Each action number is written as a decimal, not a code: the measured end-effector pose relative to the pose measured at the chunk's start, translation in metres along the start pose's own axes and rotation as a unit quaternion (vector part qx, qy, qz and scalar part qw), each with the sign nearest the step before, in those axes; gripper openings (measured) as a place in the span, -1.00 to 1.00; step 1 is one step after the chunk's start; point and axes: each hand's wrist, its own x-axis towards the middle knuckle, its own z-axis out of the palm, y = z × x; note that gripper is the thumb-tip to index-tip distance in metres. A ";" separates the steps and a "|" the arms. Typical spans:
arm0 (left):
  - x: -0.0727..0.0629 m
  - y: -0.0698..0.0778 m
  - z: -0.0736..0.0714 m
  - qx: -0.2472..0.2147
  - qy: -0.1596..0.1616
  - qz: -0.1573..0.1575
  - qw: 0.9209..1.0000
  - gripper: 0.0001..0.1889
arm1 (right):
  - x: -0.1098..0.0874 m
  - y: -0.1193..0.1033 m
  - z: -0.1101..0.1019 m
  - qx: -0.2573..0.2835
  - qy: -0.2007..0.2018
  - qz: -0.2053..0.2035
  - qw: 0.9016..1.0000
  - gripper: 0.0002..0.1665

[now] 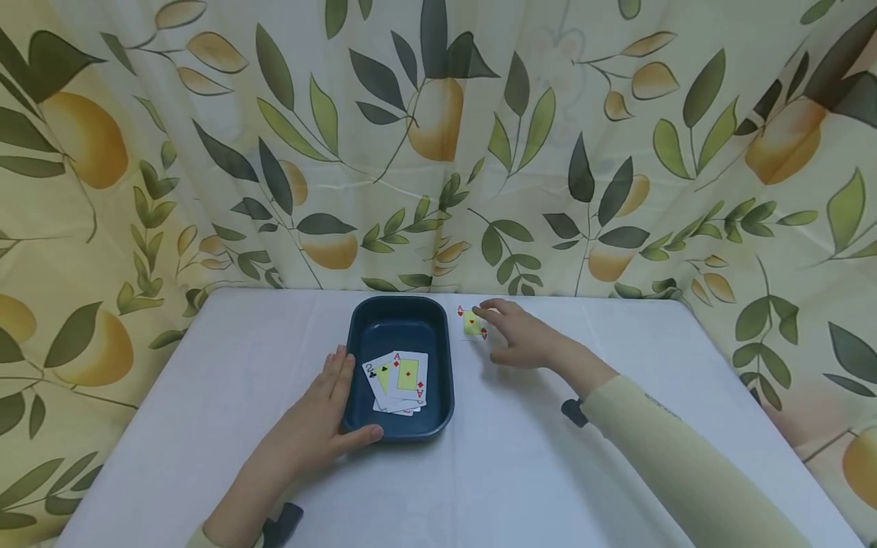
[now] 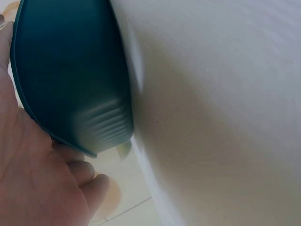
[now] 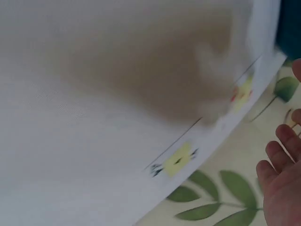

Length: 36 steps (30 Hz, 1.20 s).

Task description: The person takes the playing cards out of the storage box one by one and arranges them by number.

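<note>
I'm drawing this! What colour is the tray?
The tray is dark blue, clearest in the head view.

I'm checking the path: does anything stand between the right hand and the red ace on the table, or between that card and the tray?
Nothing visible separates the right hand from the red ace. Between the card and the inside of the tray stands only the tray's raised side; the left hand touches the opposite side.

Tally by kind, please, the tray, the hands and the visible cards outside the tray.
Tray: 1
Hands: 2 (left hand, right hand)
Cards outside the tray: 2 (red card, black card)
Total: 5
</note>
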 end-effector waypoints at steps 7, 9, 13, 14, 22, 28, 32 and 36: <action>0.000 0.000 0.000 0.002 0.000 0.000 1.000 0.26 | 0.000 -0.040 -0.001 0.004 0.032 -0.070 0.997 -0.09; 0.000 0.000 0.000 0.002 0.000 -0.001 1.000 0.26 | 0.000 -0.051 -0.001 -0.003 0.038 -0.077 0.996 -0.09; 0.001 0.001 0.000 0.003 0.000 -0.001 1.000 0.26 | 0.001 -0.070 0.002 -0.025 0.043 -0.082 0.995 -0.04; 0.001 0.000 0.000 0.002 -0.001 -0.001 1.000 0.26 | 0.001 -0.074 0.003 -0.026 0.042 -0.081 0.995 -0.03; -0.001 0.000 -0.002 0.001 0.000 0.000 1.000 0.25 | 0.009 -0.097 0.024 -0.046 0.015 -0.096 0.994 0.05; 0.000 -0.001 -0.002 0.001 -0.003 0.003 1.000 0.25 | 0.016 -0.113 0.036 -0.059 -0.007 -0.103 0.993 0.06; 0.000 -0.001 -0.002 -0.002 -0.008 0.003 1.000 0.24 | 0.021 -0.125 0.041 -0.095 -0.027 -0.094 0.991 0.07; 0.000 -0.001 -0.002 -0.005 -0.006 0.006 1.000 0.24 | 0.025 -0.134 0.045 -0.128 -0.044 -0.072 0.988 0.09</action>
